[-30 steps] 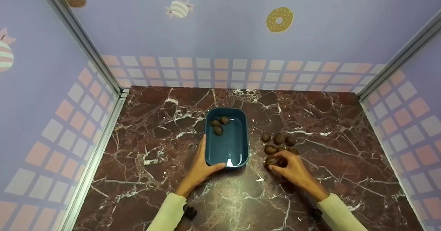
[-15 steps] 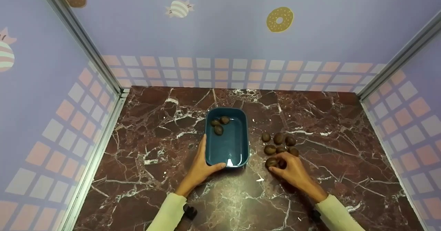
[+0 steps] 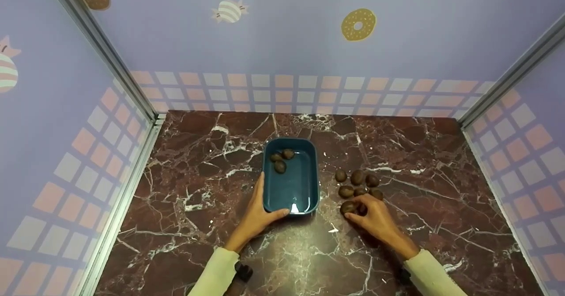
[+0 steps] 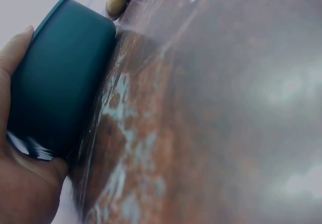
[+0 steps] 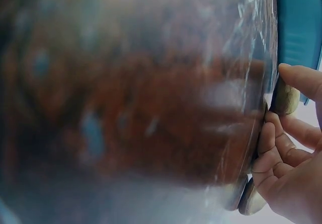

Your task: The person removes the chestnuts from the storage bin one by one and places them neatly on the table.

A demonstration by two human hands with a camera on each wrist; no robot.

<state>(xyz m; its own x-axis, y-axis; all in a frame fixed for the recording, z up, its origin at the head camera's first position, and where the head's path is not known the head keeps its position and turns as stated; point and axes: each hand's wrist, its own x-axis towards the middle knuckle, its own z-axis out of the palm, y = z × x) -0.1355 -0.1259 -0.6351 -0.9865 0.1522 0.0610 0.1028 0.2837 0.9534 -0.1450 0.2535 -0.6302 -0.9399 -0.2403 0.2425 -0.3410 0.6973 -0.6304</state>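
Observation:
A deep blue-green rectangular dish point(image 3: 291, 185) stands mid-table, with 3 brown egg-shaped things point(image 3: 280, 167) in its far left part. My left hand point(image 3: 255, 216) holds the dish's near left corner, its thumb at the near end and fingers along the left side. To the right of the dish, my right hand point(image 3: 374, 216) pinches a smooth brown egg-shaped thing point(image 3: 347, 207) between thumb and fingers, low over the table. The right wrist view has this egg-shaped thing point(image 5: 287, 98) on edge between the fingertips. Whether they are nuts or fruit, I cannot tell.
Several more brown egg-shaped things point(image 3: 356, 177) lie close together just beyond my right hand, some partly hidden by it. The dark red marbled table point(image 3: 198, 163) is enclosed by purple patterned walls point(image 3: 282, 39) at the back and both sides.

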